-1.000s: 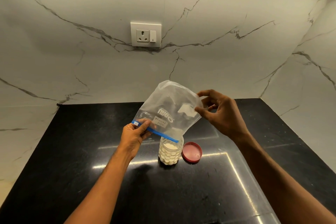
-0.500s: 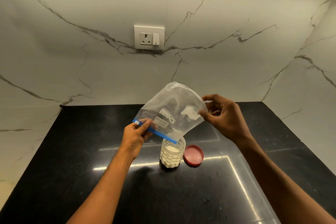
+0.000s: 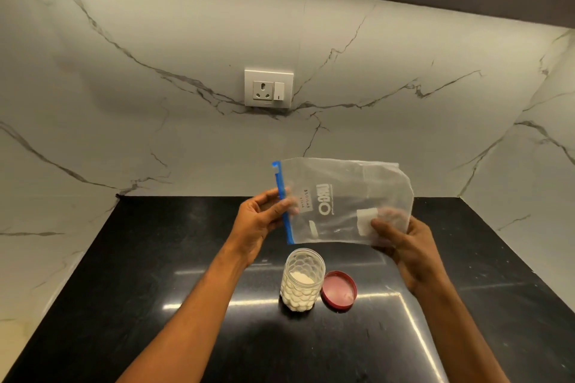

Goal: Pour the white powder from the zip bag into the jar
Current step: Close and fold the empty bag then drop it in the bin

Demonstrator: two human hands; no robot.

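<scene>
Fingers of the left hand [image 3: 259,221] are curling round the blue zip edge of the zip bag [image 3: 342,200], pinching it with the thumb in front; the right hand [image 3: 404,242] is pinching the bag's lower right corner, thumb pressing its front, other fingers behind; the bag is hanging sideways between both hands, zip edge at left, looking nearly empty; the jar [image 3: 301,281] is standing open on the black counter [image 3: 140,274] just below, nearer the viewer, partly filled with white powder [image 3: 301,277]; the red lid [image 3: 339,289] is lying just right of it.
</scene>
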